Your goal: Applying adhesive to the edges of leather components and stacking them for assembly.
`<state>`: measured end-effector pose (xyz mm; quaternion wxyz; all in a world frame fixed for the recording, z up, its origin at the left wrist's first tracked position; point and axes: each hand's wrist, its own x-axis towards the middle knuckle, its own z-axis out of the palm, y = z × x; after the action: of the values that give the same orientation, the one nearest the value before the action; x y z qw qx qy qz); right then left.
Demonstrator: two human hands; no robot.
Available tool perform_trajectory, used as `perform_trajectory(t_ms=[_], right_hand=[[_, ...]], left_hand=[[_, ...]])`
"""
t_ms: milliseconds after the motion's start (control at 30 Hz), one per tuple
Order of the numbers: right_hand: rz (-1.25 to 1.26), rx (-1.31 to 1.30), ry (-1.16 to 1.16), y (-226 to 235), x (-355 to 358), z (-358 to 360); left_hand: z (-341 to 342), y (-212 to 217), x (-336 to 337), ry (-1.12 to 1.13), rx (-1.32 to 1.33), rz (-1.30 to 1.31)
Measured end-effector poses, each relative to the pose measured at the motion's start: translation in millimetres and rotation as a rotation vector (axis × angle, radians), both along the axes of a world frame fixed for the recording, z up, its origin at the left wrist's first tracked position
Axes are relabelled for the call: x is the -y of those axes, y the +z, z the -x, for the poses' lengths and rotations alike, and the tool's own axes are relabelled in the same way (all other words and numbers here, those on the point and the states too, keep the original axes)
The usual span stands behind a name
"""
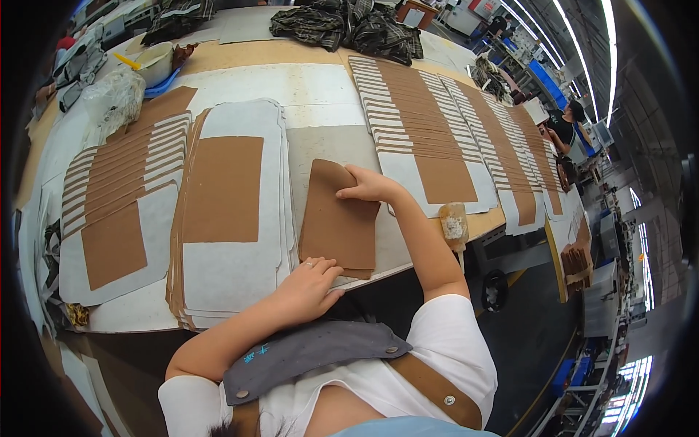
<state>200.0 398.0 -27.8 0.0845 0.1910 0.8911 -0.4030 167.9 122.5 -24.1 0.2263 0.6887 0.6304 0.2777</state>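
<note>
A small stack of brown rectangular sheets (pixel 341 229) lies at the table's near edge. My right hand (pixel 370 185) grips its far right edge, thumb on top and the other fingers around the far side; that corner bends slightly up. My left hand (pixel 314 282) rests on the near edge of the stack, fingers stretched out flat. Just left of the stack is a pile of white panels (pixel 233 273), each with a brown rectangle (pixel 222 191) in its middle. How many brown sheets are in the stack I cannot tell.
Overlapping rows of white-and-brown panels lie at the far left (pixel 120 247) and right (pixel 445 178). A brush with a stained head (pixel 453 224) sits at the right edge. Dark plaid cloth (pixel 349 29), a plastic bag (pixel 115 102) and a tub (pixel 155 64) stand farther back. A co-worker (pixel 564 127) is at the right.
</note>
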Motion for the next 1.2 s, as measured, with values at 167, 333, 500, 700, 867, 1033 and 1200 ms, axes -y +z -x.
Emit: perform_trajectory(t_ms=[167,333,500,700,867,1033,1200], right_hand=[[0.039,-0.157,-0.014,28.5,22.4,-23.4],[-0.022,-0.258,0.138,99.4,64.9,-57.4],[0.119,-0.430,0.132,129.7,82.8,-81.3],[0.687,-0.603,-0.484,65.8,39.5,-80.1],[0.309,-0.432,-0.461,-44.8,2.9,-74.7],[-0.214,-0.196,-0.428,-7.6,18.6,-68.3],[-0.400,-0.306,-0.405,-2.9,14.9,-72.0]], left_hand=[[2.5,12.9,-0.8,0.288,0.270,-0.252],[21.2,22.1,-7.0,0.567,0.199,-0.405],[20.4,24.0,-6.2,0.419,0.588,-0.042],[19.7,27.4,-6.5,0.374,1.087,0.150],[17.3,15.1,-1.4,0.430,1.037,0.139],[12.7,19.9,5.8,0.312,0.857,0.216],[11.6,37.7,13.0,0.245,0.764,0.246]])
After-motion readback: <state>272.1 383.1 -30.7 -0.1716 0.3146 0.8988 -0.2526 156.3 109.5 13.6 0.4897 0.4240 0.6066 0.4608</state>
